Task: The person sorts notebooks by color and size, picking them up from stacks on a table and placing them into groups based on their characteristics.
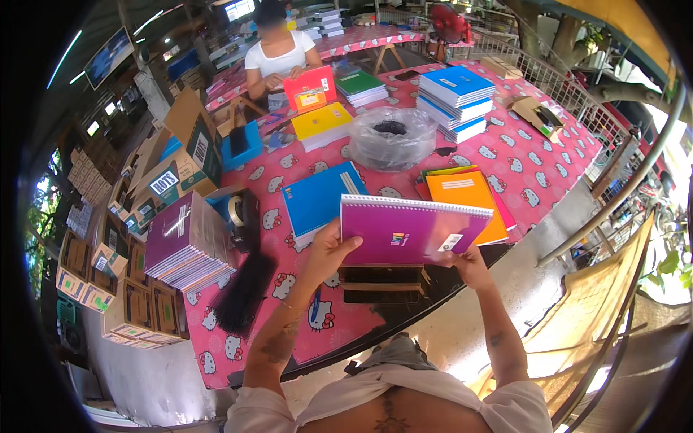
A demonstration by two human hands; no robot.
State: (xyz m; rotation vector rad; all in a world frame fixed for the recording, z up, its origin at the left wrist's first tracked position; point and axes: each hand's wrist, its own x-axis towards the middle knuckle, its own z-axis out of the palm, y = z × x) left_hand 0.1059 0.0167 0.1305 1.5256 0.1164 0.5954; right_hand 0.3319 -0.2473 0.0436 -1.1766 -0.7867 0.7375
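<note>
The left hand (333, 249) and right hand (468, 267) are apart, both clamped on one purple notebook (411, 229), which sits between them, held up above the table with its white spiral edge on the far side. The left thumb presses on the cover near its left edge, while the right hand grips the near right corner. The fingers behind the notebook are mostly hidden, and a pale glare washes out part of the cover beside the right hand.

Just below the notebook, between the forearms, lies a dark object with a wooden strip (382, 286); its far part is covered, and I cannot tell what it is. A blue pen (315, 307) lies beside the left forearm, with a bundle of black bristles (245, 292) farther left.

Beyond the left hand is a stack of blue notebooks (325, 195), its near right corner hidden by the purple one. Beyond the right hand lies an orange notebook (469, 202), also partly covered. Farther out, ahead of both hands, stands a clear plastic-wrapped ring (390, 148), its contents blurred by the wrap, and past it a co-worker (278, 58) holds a red notebook (309, 85)
</note>
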